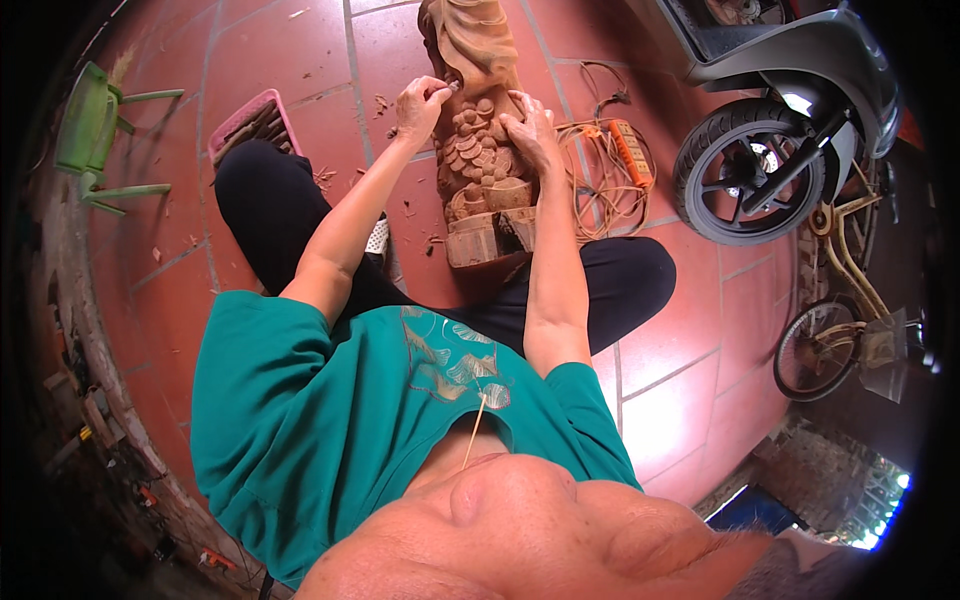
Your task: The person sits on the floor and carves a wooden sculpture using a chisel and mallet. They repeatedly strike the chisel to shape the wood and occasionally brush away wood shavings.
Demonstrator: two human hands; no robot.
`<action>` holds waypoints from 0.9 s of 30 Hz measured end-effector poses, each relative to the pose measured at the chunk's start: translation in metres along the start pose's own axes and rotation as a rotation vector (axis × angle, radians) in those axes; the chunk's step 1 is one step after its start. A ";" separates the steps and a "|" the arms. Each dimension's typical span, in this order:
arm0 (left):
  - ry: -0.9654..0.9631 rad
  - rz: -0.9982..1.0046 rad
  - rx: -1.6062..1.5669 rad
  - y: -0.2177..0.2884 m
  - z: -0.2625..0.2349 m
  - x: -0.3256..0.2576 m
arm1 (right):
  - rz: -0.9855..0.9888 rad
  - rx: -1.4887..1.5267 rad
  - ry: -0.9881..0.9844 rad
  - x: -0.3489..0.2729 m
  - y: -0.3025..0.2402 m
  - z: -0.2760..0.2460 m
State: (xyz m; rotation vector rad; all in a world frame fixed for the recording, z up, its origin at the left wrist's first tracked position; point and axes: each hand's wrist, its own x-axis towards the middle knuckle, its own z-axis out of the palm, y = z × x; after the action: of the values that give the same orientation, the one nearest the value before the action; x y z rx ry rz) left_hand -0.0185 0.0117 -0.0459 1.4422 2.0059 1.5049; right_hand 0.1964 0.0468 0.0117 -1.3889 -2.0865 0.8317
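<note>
A brown wood carving [484, 150] lies lengthwise on the floor before me, draped folds at its far end and a heap of coin-like discs lower down. At its left edge is my left hand [420, 106], fingertips pinched together around a small greyish piece too small to name. My right hand [532, 132] rests against the carving's right side, fingers apart and slightly bent, with nothing seen in it.
Left of my knee, a pink basket [256, 122] holds several tools. A green chair [92, 135] stands farther left. To the right lie an orange power strip [631, 153] and coiled cord, then a motorbike wheel [748, 170] and a bicycle [822, 345]. Shavings dot the red tiles.
</note>
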 end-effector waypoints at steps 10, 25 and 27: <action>-0.002 0.025 0.065 0.011 0.014 0.022 | -0.040 -0.016 -0.005 0.002 -0.002 -0.002; 0.038 0.030 -0.012 -0.003 0.012 0.024 | -0.018 -0.026 -0.006 0.001 0.000 0.001; 0.050 0.041 0.029 0.001 0.011 0.024 | -0.019 -0.008 -0.009 -0.001 0.000 0.002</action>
State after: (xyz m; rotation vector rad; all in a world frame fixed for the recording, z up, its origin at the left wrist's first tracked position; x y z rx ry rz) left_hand -0.0216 0.0375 -0.0423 1.4796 2.0468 1.5489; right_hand 0.1958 0.0453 0.0100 -1.3697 -2.1089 0.8245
